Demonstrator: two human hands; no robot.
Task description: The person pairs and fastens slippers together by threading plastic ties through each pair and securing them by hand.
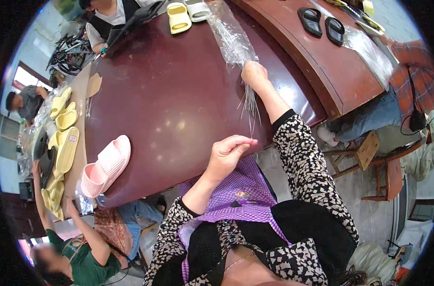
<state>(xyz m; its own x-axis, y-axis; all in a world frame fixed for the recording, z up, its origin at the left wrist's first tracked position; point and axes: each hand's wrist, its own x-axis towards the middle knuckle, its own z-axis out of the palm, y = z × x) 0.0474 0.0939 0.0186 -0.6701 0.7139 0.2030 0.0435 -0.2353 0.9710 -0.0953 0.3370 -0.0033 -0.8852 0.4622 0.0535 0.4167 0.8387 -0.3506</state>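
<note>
1. Gripping a bunch of thin silvery wiry strands in right hand, around 1 o'clock.
2. Pinching one or two low down in left hand, near centre.
3. Probably mid-separating, plenty left bunched.

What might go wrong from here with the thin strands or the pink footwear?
The strands fan out loosely below the right hand, so they could tangle.
The left hand seems to pinch just one strand's end, which might slip.
The pink footwear sits near the table's edge; a bump could drop it.
</note>
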